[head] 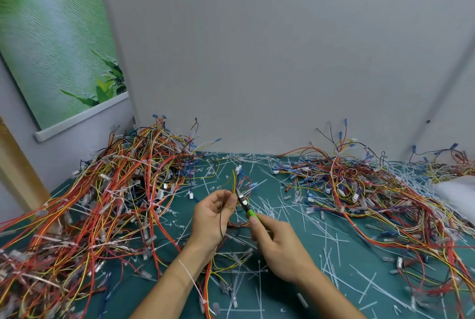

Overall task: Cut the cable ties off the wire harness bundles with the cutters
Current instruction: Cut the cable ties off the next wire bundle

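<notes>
Between two wire piles [115,190], left hand [213,218] pinching harness [241,180], right hand [277,246] gripping cutters [245,205]

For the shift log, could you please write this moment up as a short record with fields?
surface: green mat
left hand: pinching a small wire bundle
right hand: holding green-handled cutters, tip at the bundle
left pile: tangled wires, ties visible on them
right pile: looser wires
litter: cut white ties scattered over the mat
background: grey wall, green poster
</notes>
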